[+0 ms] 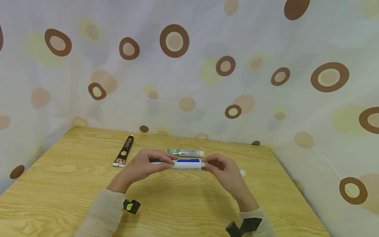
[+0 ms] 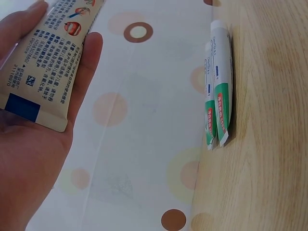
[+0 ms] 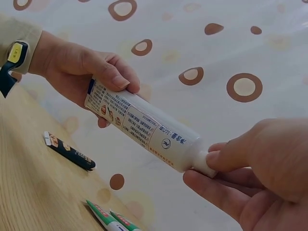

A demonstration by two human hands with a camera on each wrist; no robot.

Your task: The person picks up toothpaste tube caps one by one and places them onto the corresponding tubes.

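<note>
A white toothpaste tube (image 1: 186, 164) with a blue stripe is held level above the table between both hands. My left hand (image 1: 146, 164) grips its flat crimped end, thumb on one side and fingers on the other. Small printed text and pictures cover the tube's side in the right wrist view. At the tube's other end, my right hand (image 1: 225, 168) pinches the white cap (image 3: 204, 164) between thumb and fingers. The cap sits at the tube's neck; whether it is screwed tight I cannot tell.
Two green-and-white toothpaste tubes (image 2: 222, 86) lie side by side behind the hands. A black toothpaste tube (image 1: 124, 151) lies at the left on the wooden table (image 1: 165, 204). Beside the right hand is a small white round object (image 1: 242, 173), partly hidden. A dotted curtain (image 1: 201, 89) borders the table.
</note>
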